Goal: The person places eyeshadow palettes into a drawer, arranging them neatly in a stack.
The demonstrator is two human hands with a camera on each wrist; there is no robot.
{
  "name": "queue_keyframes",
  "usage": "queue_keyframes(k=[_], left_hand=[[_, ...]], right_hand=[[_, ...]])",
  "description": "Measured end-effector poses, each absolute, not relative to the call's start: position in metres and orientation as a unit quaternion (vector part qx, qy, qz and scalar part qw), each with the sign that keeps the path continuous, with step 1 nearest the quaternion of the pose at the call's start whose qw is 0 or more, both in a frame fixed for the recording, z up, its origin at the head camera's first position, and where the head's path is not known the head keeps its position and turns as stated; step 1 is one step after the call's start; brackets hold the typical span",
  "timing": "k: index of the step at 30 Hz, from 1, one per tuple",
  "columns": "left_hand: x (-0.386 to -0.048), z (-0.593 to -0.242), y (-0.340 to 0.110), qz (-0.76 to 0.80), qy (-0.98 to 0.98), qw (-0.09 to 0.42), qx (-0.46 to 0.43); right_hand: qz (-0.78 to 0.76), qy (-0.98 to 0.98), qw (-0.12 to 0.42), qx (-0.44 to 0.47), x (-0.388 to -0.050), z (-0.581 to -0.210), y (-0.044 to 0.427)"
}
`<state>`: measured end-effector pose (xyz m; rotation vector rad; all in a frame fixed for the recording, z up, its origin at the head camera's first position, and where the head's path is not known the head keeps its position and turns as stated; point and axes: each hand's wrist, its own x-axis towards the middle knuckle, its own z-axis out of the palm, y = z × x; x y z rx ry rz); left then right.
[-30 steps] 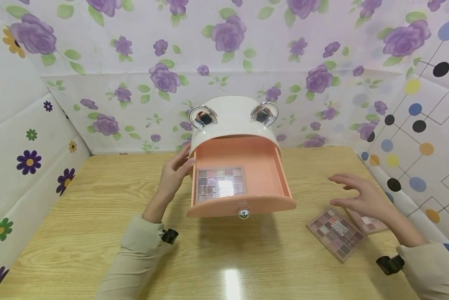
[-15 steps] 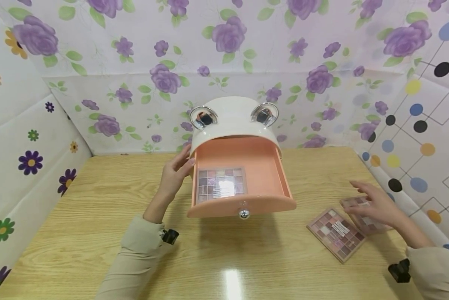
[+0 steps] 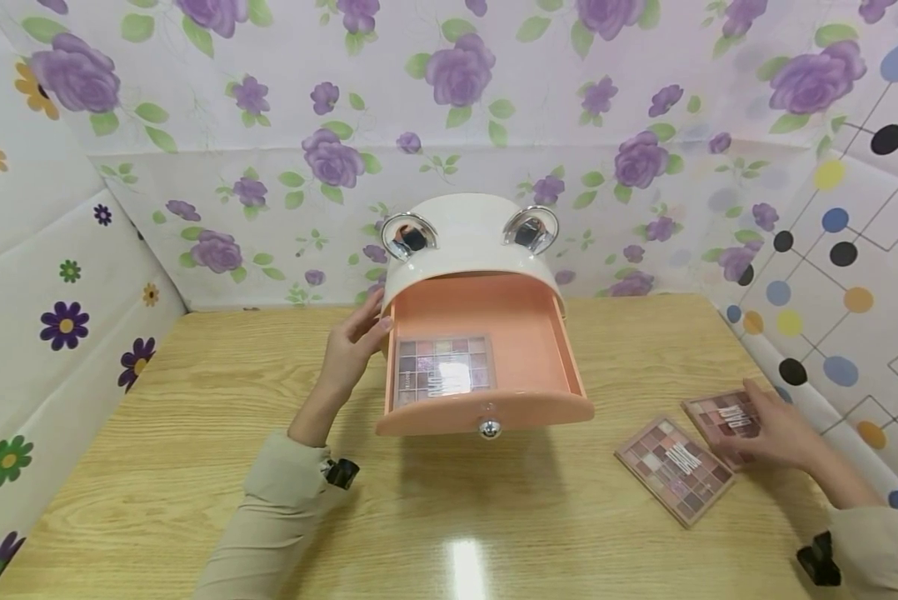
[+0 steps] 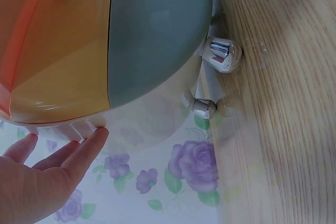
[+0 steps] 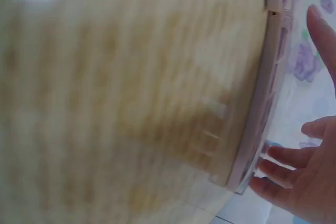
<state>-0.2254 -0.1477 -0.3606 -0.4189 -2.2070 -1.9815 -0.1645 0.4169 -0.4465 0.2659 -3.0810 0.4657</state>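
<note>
A white cabinet (image 3: 464, 225) with chrome-ringed eyes stands at the table's back, its pink drawer (image 3: 524, 358) pulled out. Inside the drawer, at its left, lies a palette (image 3: 443, 367). My left hand (image 3: 346, 350) rests with extended fingers against the cabinet's left side; in the left wrist view the fingertips of that hand (image 4: 55, 177) touch the white shell. My right hand (image 3: 782, 433) is at the far-right palette (image 3: 722, 414), fingers and thumb spread over its right part. In the right wrist view the fingers (image 5: 286, 166) are by the palette's edge. Another palette (image 3: 675, 469) lies beside it.
The wooden table (image 3: 269, 517) meets a flowered cloth (image 3: 269, 200) behind the cabinet and a dotted cloth (image 3: 854, 317) on the right. In the left wrist view, chrome feet (image 4: 223, 54) show under the cabinet.
My right hand has moved right and down from beside the palettes onto the far-right one. My left hand, the drawer and the palettes keep their places.
</note>
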Motion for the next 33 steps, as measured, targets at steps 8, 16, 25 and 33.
queue_keyframes(k=[8,16,25,33], left_hand=[[-0.226,-0.361,-0.147,-0.66,-0.734,0.073,-0.142],[-0.226,-0.361,-0.148,-0.658,-0.736,0.075,-0.142],[-0.226,-0.361,-0.148,-0.657,-0.737,0.073,-0.142],[-0.227,-0.362,-0.149,-0.657,-0.736,0.068,-0.148]], right_hand=[[0.124,-0.991,-0.036,0.043,-0.155,-0.451,0.42],[0.121,-0.991,-0.032,0.049,-0.157,-0.449,0.418],[0.118,-0.99,-0.009,0.078,-0.166,-0.452,0.418],[0.071,-0.996,-0.053,0.033,-0.153,-0.445,0.422]])
